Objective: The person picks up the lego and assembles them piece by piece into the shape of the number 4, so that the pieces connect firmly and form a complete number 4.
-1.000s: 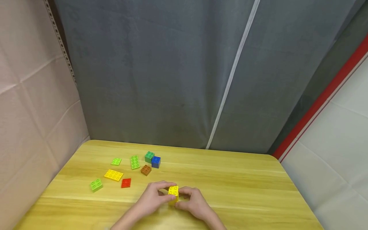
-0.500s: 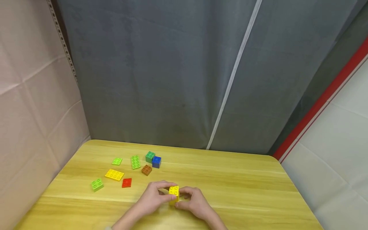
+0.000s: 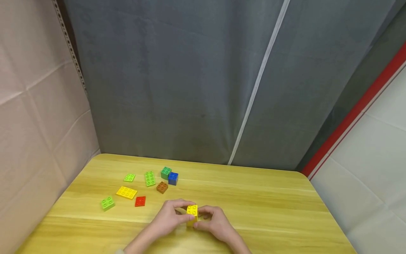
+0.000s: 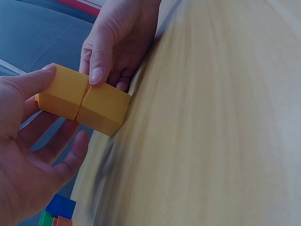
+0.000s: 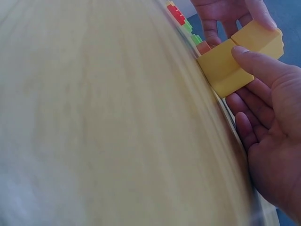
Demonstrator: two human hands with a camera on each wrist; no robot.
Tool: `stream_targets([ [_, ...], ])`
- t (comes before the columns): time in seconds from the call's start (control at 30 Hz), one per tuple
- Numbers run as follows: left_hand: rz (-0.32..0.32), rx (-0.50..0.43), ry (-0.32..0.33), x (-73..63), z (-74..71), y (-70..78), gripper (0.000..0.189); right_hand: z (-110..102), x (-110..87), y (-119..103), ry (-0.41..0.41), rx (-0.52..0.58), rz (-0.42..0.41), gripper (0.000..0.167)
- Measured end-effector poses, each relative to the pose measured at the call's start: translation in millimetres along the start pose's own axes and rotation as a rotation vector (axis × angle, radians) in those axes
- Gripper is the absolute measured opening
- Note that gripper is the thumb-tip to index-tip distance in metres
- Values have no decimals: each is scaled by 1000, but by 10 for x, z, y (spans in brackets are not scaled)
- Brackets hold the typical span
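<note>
Two yellow toy building bricks stand one on top of the other at the table's front middle. A thin seam shows between the upper brick [image 4: 63,89] and the lower brick [image 4: 104,109] in the left wrist view. My left hand [image 3: 168,218] pinches the upper brick between thumb and fingers, its studs facing up in the head view. From the right, my right hand [image 3: 216,224] grips the lower brick, its thumb lying close to the seam. The lower brick's base meets the wooden table [image 3: 269,211]. Whether the studs are fully pressed in, I cannot tell.
Left of the hands lie loose pieces: a red plate [image 3: 140,201], a yellow plate [image 3: 126,192], a lime brick [image 3: 108,203], two lime plates [image 3: 150,179], and a brown piece [image 3: 162,187]. A green brick [image 3: 166,173] touches a blue brick [image 3: 173,178]. A grey curtain [image 3: 177,88] hangs behind.
</note>
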State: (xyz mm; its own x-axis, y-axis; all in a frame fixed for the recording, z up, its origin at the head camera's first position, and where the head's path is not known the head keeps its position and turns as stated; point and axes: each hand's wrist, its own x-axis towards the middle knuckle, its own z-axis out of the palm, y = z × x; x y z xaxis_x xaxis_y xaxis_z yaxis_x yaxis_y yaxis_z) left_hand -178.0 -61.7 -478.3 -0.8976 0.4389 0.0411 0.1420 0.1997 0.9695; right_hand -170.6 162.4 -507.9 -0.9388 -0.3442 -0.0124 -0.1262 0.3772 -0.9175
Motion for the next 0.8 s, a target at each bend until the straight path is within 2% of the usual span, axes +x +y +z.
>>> stream_targets([
  [0.4,7,12,13,-11,7,8,40,24,-7,21,36,-27,-30,33],
  [0.67,72,115,-13,22,-12,20,36,25,-9,27,29,17,-60,31],
  [0.8,96,135,-27,33,-8,26,38,32,-19,27,27,38,-67,30],
])
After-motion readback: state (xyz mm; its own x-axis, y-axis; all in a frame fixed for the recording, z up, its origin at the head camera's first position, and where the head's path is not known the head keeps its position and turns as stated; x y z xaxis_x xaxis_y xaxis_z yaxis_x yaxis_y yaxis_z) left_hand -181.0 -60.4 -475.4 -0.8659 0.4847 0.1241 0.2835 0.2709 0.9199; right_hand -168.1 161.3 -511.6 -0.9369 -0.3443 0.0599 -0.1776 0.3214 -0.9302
